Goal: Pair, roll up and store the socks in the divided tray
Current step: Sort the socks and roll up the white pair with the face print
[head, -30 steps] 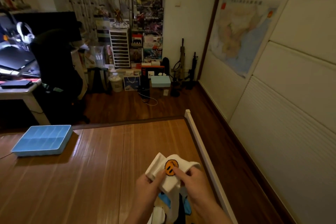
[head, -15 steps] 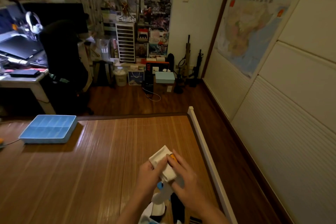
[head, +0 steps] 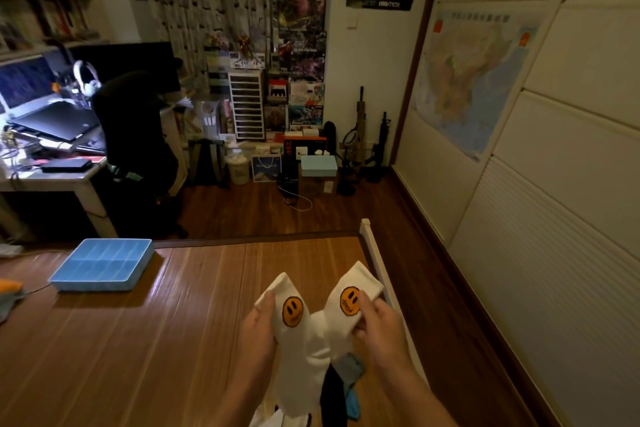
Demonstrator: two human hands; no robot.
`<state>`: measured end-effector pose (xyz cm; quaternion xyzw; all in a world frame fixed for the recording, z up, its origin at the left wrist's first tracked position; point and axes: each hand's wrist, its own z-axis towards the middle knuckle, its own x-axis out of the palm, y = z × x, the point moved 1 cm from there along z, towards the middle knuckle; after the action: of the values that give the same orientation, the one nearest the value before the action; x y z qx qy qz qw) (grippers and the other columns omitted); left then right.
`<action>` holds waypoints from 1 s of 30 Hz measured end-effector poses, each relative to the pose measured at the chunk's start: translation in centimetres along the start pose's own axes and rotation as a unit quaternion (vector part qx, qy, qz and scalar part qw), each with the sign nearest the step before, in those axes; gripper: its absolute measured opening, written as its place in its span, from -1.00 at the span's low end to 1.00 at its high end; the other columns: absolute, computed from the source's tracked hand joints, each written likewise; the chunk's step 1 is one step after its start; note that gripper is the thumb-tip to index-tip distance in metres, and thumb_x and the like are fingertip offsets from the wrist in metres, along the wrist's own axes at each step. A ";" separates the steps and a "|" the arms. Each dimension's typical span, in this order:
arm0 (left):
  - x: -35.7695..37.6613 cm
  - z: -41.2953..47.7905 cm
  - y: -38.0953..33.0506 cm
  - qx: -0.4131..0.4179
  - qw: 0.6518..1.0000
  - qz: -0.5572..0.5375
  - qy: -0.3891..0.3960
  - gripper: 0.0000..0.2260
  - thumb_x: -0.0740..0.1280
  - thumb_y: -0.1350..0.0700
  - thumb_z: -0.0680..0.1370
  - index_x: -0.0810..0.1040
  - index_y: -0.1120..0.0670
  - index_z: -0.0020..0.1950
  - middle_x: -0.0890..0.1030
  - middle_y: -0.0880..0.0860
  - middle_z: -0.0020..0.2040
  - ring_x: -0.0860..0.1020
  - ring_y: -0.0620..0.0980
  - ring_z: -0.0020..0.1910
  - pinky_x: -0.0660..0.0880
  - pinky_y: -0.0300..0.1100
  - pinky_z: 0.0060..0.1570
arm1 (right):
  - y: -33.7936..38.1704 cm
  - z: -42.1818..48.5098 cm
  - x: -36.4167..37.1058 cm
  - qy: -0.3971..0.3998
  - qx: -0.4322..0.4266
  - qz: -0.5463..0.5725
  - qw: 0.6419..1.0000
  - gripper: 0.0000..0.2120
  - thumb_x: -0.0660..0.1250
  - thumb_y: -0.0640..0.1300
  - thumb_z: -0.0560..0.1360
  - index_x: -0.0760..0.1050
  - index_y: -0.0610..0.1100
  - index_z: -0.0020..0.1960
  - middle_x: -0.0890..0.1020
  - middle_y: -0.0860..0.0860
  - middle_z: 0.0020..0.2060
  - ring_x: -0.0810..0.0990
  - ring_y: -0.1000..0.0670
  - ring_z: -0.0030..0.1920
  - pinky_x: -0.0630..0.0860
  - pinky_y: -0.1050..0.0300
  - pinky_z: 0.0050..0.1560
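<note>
- Right now the left hand pinches the first white sock near its cuff, thumb on the front just beside an orange smiley patch, the other fingers hidden behind the cloth.
- The right hand pinches the second white sock the same way, thumb tip at the edge of its matching patch.
- Both socks are held up above the wooden surface, cuffs spread apart in a V, lower parts touching and hanging down together.
- Under them, at the bottom edge of the view, lie a black sock and a light blue sock, partly covered.
- The blue divided tray sits on the same surface, well apart to the left, at the far edge; its compartments look bare.
- A desk with a laptop stands beyond the tray.
</note>
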<state>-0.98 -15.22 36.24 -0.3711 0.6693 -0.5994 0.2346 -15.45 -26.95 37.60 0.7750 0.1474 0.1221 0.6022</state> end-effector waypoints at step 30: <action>5.8 -3.0 -2.6 -0.015 0.988 -0.059 0.139 -0.67 0.13 0.03 0.71 0.62 0.03 0.34 0.68 0.18 0.22 0.63 0.19 0.25 0.46 0.26 0.37 | 3.2 -3.0 1.2 0.008 -0.250 -0.128 0.960 -0.67 0.48 -0.11 0.52 0.53 0.11 0.23 0.50 0.22 0.14 0.55 0.20 0.16 0.58 0.23 0.11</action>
<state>-6.24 -17.89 40.01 -0.3266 0.6814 -0.6476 0.0978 -15.15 -24.48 41.44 0.5737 0.2151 0.0836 0.7859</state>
